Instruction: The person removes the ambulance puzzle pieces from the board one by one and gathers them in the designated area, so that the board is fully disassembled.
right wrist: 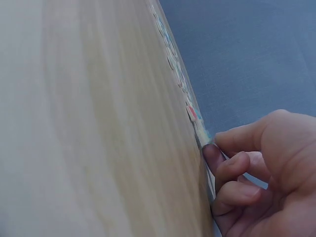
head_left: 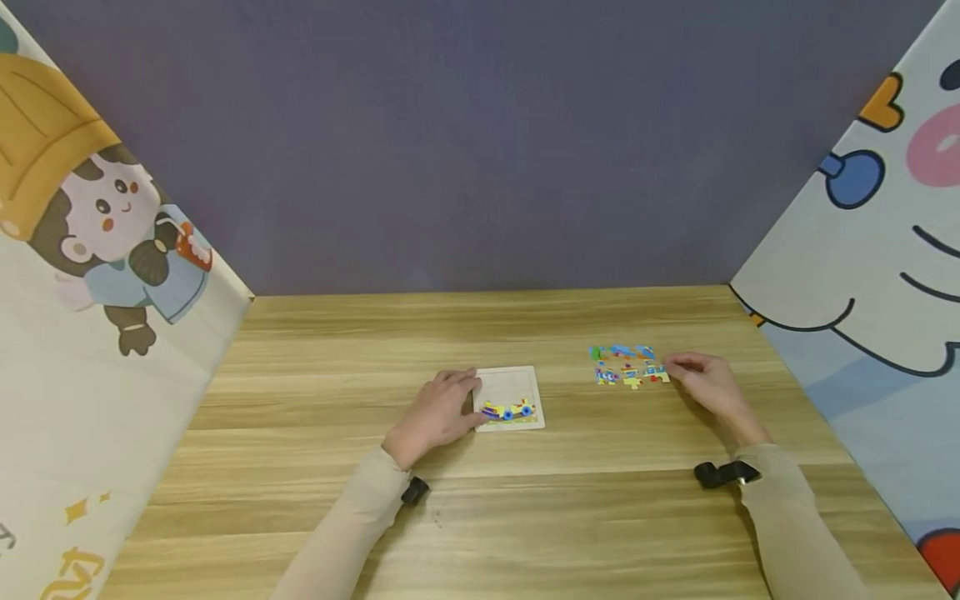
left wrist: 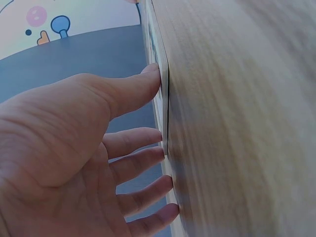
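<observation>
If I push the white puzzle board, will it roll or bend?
The puzzle board would probably slide rather than roll, since it lies flat on the table. It's likely stiff, as its edge looks straight, and probably light, because it looks thin.

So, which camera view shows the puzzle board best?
The head view: it shows the puzzle board from above, whole except where the left hand covers its edge, with coloured pieces along its near side. The left wrist view gives only a thin, edge-on strip; the right wrist view does not clearly show it.
</observation>
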Action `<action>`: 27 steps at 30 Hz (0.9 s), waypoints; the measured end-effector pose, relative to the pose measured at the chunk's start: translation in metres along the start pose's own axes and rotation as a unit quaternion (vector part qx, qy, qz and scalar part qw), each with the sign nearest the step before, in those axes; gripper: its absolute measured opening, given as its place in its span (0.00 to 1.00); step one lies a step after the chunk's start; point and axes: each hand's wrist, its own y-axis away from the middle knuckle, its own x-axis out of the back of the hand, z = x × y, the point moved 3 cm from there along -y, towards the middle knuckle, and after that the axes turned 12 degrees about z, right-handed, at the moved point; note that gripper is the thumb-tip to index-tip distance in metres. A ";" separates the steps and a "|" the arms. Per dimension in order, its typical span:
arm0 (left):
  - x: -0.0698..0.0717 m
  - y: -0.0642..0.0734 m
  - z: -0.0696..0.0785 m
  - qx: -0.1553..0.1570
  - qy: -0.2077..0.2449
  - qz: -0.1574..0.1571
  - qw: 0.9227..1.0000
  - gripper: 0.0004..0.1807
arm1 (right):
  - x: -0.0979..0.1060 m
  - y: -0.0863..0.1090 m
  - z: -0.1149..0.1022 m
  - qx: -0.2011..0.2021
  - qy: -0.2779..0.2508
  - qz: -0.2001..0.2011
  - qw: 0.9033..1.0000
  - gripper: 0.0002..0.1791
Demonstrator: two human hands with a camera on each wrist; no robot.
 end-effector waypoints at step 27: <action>-0.004 -0.034 0.005 0.041 -0.007 0.009 0.999 0.38 | -0.029 -0.045 -0.044 0.099 0.004 -0.036 0.994 0.20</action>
